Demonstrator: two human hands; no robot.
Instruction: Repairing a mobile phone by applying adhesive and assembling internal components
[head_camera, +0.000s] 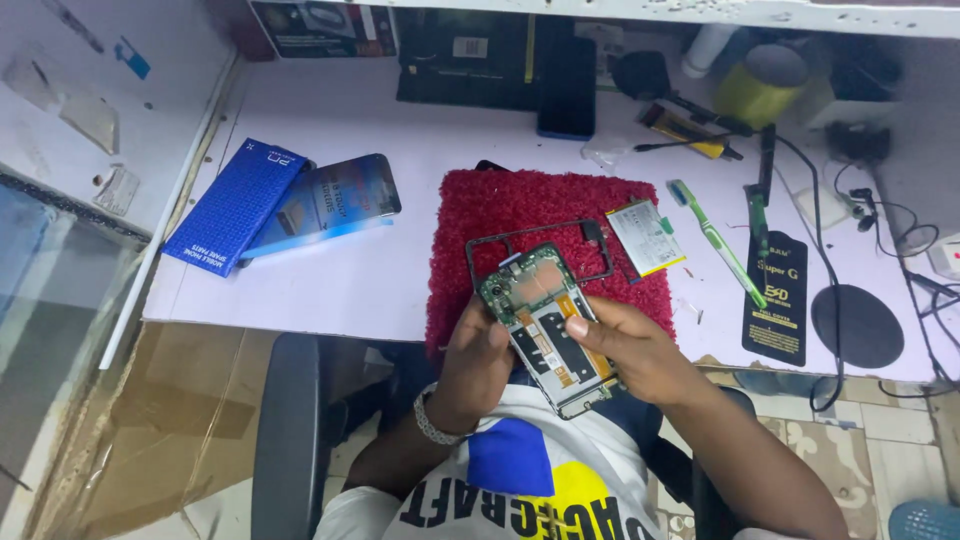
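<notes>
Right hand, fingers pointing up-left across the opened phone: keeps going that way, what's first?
Probably the left hand gripping the opened phone; the right hand already rests on the phone. Beyond lies the red mat. Depth unclear.

Flat blue rectangular carton (234, 207) lies at the left of the white bench, patterned with small dots. A glossy blue-and-black sleeve package (330, 201) rests just beside it, overlapping its right edge. Narrow black retail pouch (777, 297) lies right of the red mat. Dark printed box (322, 28) stands at the back wall.
</notes>
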